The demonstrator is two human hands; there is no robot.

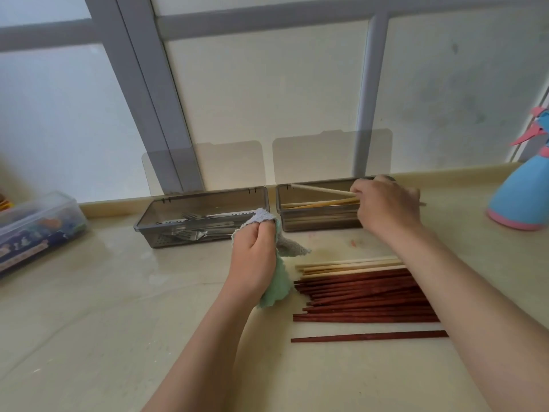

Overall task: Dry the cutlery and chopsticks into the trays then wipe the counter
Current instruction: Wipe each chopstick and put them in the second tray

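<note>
Clamped on one pale wooden chopstick [320,190]: fingers of the right hand [386,203], stick tilted, its long axis along the right smoky-grey plastic tray [315,224] just below. Curled round the green-and-grey cloth [279,289]: left hand [254,254], beside the fork-filled left tray [208,200]. Left to dry: dark red wooden chopsticks [365,295] lying crosswise on the cream bench [118,322], under the right forearm, nearer that hand. Open bench between pile and trays.

View: one head-worn wide-angle camera.
Facing: forward and down onto the bench [104,322], window [267,84] behind the chopstick tray [319,223].
Nearness: close above the bench, tray near frame centre.
</note>
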